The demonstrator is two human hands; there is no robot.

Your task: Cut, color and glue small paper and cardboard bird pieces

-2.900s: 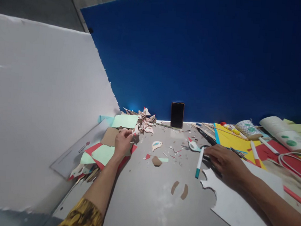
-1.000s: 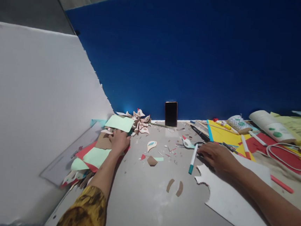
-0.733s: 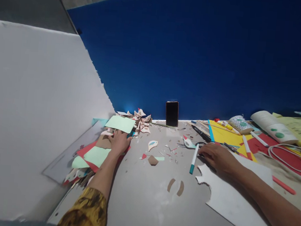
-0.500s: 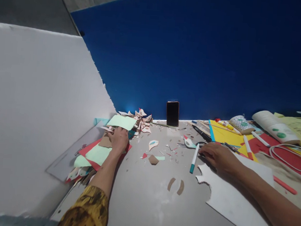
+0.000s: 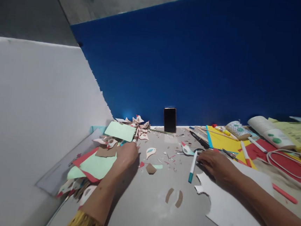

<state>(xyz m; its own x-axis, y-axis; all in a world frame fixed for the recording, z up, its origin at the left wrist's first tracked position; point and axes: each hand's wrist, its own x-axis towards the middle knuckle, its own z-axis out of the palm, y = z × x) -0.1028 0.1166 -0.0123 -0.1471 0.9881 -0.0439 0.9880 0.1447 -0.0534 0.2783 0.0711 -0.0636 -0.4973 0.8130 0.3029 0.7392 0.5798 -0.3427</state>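
Observation:
My left hand (image 5: 128, 155) is beside the left pile, fingers curled down; whatever they hold is hidden. Near it lie a pale green card (image 5: 120, 130), a brown cardboard piece (image 5: 106, 151) and a green sheet (image 5: 97, 165) over red paper. To its right is a white bird cutout (image 5: 151, 152) with a blue wing. My right hand (image 5: 216, 165) rests on the table, fingers loosely bent and holding nothing I can see. By its fingertips are dark scissor handles (image 5: 199, 150), a bird cutout with a red beak (image 5: 186, 150) and a white marker with a teal end (image 5: 192, 167).
A phone (image 5: 170, 120) leans upright against the blue wall (image 5: 186, 67). Small bird cutouts (image 5: 142, 135) are heaped at the back. White board (image 5: 233, 208) lies under my right forearm. Yellow paper (image 5: 222, 138), markers, a cord (image 5: 269, 155) and paper rolls (image 5: 270, 132) crowd the right.
My left hand has moved right, off the pile and out from the green card's edge. My right hand stays by the scissors. The view has tilted slightly upward.

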